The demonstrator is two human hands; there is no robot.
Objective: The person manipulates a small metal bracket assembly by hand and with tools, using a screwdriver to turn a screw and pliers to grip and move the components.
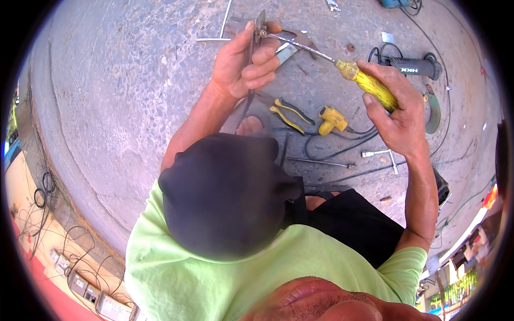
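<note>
My left hand (pixel 235 69) grips a dark, thin metal piece (pixel 260 22) with a small bolt or fitting on it, held upright near the top centre. Behind those fingers is a flat silvery strip (pixel 287 52), partly hidden. My right hand (pixel 396 112) is closed around the yellow handle of a screwdriver (pixel 363 81); its long shaft reaches left to the fitting at my left fingers. Yellow-and-black pliers (pixel 293 116) lie below my hands, beside a yellow socket connector (pixel 333 120) on a dark cable.
On the worn concrete floor (pixel 107 80) are a black power tool (pixel 412 66), T-handle wrenches (pixel 380 154), a long rod (pixel 318 160), cables and a green curved piece (pixel 432 115). My foot (pixel 249 125) shows mid-frame. A ledge with tangled wires and boxes (pixel 80 283) runs along the left.
</note>
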